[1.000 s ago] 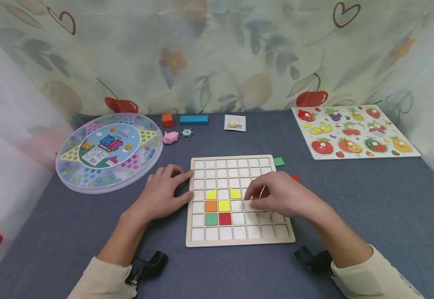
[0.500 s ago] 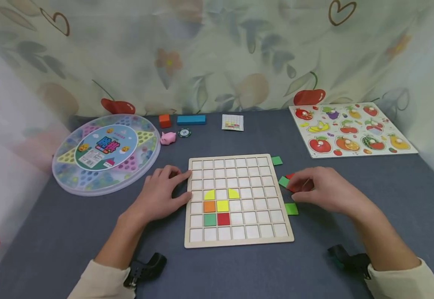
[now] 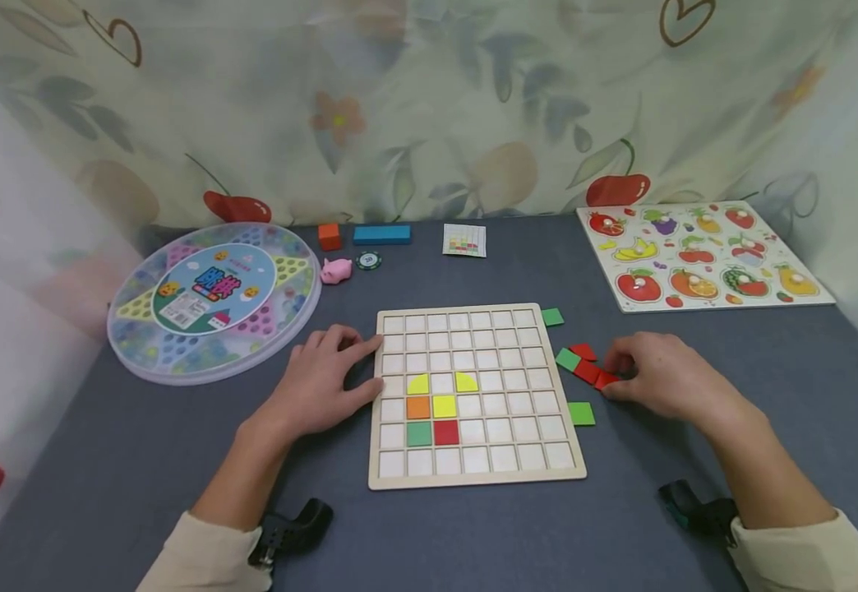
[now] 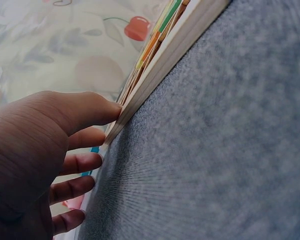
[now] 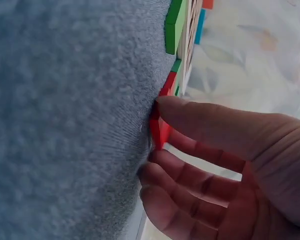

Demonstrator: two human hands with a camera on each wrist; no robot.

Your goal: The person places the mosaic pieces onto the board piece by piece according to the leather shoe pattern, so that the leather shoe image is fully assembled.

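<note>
My left hand (image 3: 321,382) rests at the left edge of a wooden grid board (image 3: 477,481), thumb and index fingertip touching its side. On the board sit two yellow rounded tiles (image 3: 417,384), an orange square (image 3: 417,407), a yellow square (image 3: 444,406), a green square (image 3: 419,433) and a red square (image 3: 446,432). Right of the board, my right hand (image 3: 658,374) pinches a red tile (image 5: 157,125) between thumb and index finger, low at the tabletop. Other red tiles (image 3: 586,372) and a green tile (image 3: 568,359) lie against it in a short row.
More green tiles (image 3: 581,413) lie along the board's right edge. Behind stand a round game box (image 3: 292,316), an orange block (image 3: 329,237), a blue block (image 3: 381,235), a pink pig (image 3: 336,270), a chip (image 3: 368,260), a small pattern card (image 3: 464,240) and a fruit puzzle (image 3: 666,247).
My right hand has moved right, from over the board to the loose tiles, and then slightly further along the red ones. The left hand and the tiles on the board stay put.
</note>
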